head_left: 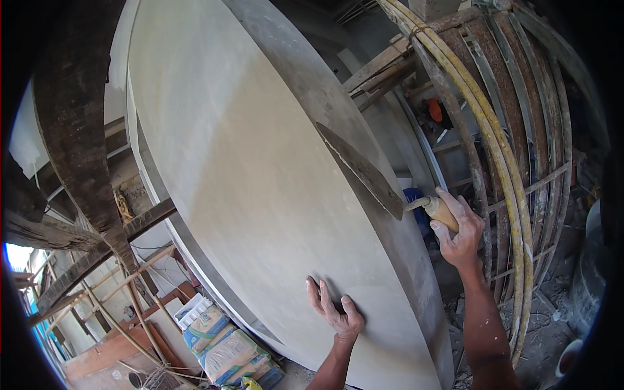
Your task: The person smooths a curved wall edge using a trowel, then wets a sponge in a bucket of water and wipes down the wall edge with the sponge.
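My right hand (460, 227) is wrapped round the wooden handle of a plastering trowel (364, 170). The trowel's long grey blade lies along the edge of a plastered wall (260, 156), against its narrower side face. Lower down, my left hand (335, 312) rests on the broad smooth face of the wall, fingers apart and holding nothing. Pale dust coats the fingers of both hands. The upper part of the plaster is more yellowish, the lower part greyer.
Rusty metal bars (513, 97) and yellow poles (484, 110) stand to the right. Dark wooden beams (71, 117) cross the upper left. Stacked printed bags (227, 351) sit at the lower left by thin poles (140, 299). Rubble (546, 325) covers the floor at right.
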Available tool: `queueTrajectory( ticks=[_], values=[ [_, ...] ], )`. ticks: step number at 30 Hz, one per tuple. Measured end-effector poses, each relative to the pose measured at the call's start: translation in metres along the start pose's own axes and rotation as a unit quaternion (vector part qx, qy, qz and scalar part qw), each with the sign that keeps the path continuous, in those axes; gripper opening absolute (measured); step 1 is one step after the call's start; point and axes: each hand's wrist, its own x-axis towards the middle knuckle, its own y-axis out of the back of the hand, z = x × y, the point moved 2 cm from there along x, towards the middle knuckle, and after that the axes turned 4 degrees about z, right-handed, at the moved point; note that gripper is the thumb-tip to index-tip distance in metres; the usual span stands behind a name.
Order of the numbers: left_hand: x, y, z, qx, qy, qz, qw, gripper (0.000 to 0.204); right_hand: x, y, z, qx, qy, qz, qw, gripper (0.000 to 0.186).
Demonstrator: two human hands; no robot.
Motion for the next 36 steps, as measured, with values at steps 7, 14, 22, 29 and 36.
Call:
queueTrajectory(
  ticks=[7, 14, 22, 29, 36],
  values=[
    [0.000, -0.002, -0.001, 0.000, -0.003, 0.022, 1.000, 0.057, -0.039, 0.015, 0.010, 0.016, -0.028, 0.010, 0.999, 0.056],
    [0.000, -0.002, 0.001, 0.023, 0.005, 0.001, 1.000, 0.057, -0.056, 0.028, 0.012, 0.049, -0.053, -0.017, 0.997, 0.054],
    [-0.002, 0.001, 0.001, 0.046, 0.018, -0.004, 0.999, 0.057, -0.064, 0.024, 0.019, 0.065, -0.041, -0.078, 0.994, 0.051],
    [-0.001, 0.003, 0.000, 0.038, 0.016, -0.001, 0.999, 0.057, -0.047, 0.022, 0.013, 0.027, -0.033, -0.053, 0.998, 0.058],
    [0.001, 0.003, 0.002, 0.028, 0.003, -0.006, 1.000, 0.056, -0.032, 0.026, 0.007, -0.002, -0.014, -0.052, 0.999, 0.060]
  ],
)
